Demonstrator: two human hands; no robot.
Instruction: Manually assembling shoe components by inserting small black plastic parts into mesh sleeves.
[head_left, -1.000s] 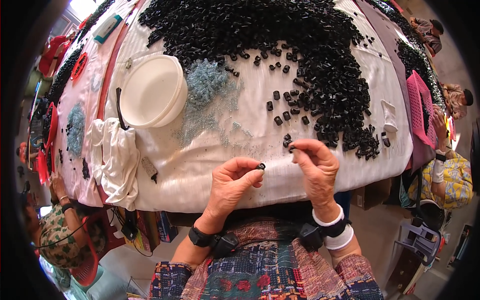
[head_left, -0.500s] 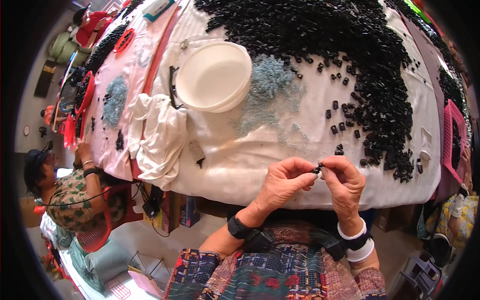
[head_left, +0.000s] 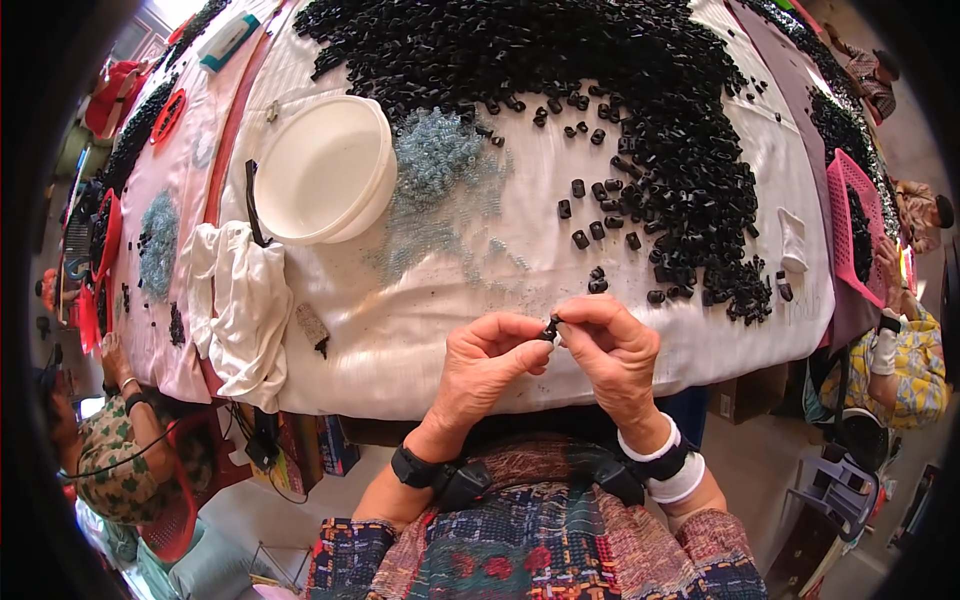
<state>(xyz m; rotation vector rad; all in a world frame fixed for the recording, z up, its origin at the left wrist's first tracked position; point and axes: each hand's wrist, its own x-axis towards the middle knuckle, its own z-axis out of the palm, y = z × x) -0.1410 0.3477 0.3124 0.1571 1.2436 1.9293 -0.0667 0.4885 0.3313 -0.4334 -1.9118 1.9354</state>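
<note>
The left hand and right hand meet fingertip to fingertip over the near edge of the worktop, both pinching one small black part between thumb and forefinger; the other fingers are curled in. The part sits at the point where the two hands touch, above the white cloth. Each wrist wears a dark band, and the right one has white bangles besides. Just beyond the hands a few loose black pieces lie scattered, and behind them a big heap of black parts covers the far and right side of the worktop. A patch of pale blue springs lies left of the heap, touching a stack of white bowls. A crumpled white rag hangs over the left edge, with a small dark brush beside it. At the right a pink basket holds more black parts. Other people sit at the left and right rims.
</note>
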